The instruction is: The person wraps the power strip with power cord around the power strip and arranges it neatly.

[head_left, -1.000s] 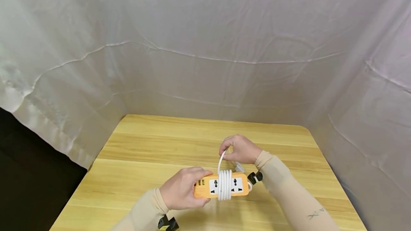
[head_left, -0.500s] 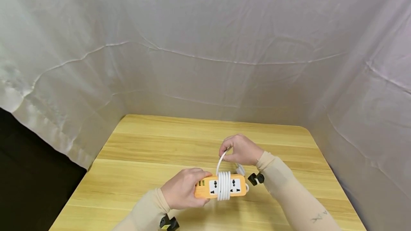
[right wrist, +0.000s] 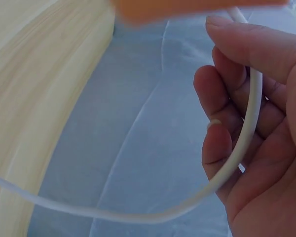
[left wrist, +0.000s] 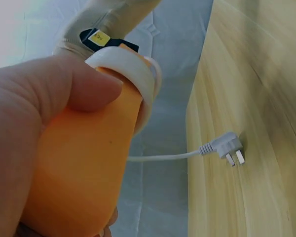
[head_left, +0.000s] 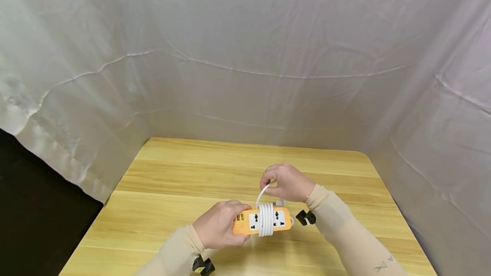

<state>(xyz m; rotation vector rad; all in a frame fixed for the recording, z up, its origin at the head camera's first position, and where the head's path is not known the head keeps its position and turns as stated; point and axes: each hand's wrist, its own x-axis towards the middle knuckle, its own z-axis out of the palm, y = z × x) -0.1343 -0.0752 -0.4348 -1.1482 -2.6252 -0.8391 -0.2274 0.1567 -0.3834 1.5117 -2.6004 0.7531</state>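
Observation:
An orange power strip (head_left: 242,225) with white socket panels is held above the table, its left end gripped by my left hand (head_left: 219,225). Several side-by-side turns of white cord (head_left: 266,220) wrap around its middle. Beyond the strip, my right hand (head_left: 289,183) pinches the running cord between thumb and curled fingers. In the right wrist view the cord (right wrist: 244,140) passes across that palm and bends away toward the table. The plug (left wrist: 227,144) lies near the wooden surface with its metal pins showing in the left wrist view; from the head view the strip partly covers it.
A wooden table (head_left: 172,178) lies under both hands. Pale grey cloth (head_left: 245,97) hangs behind it and along both sides. A dark area (head_left: 38,208) is at the far left. Black camera mounts (head_left: 305,217) sit at the wrists.
The strip's right end has shifted slightly left, and the plug now shows lower behind it. My right hand has dropped a little, still pinching the cord. My left hand stays nearly still.

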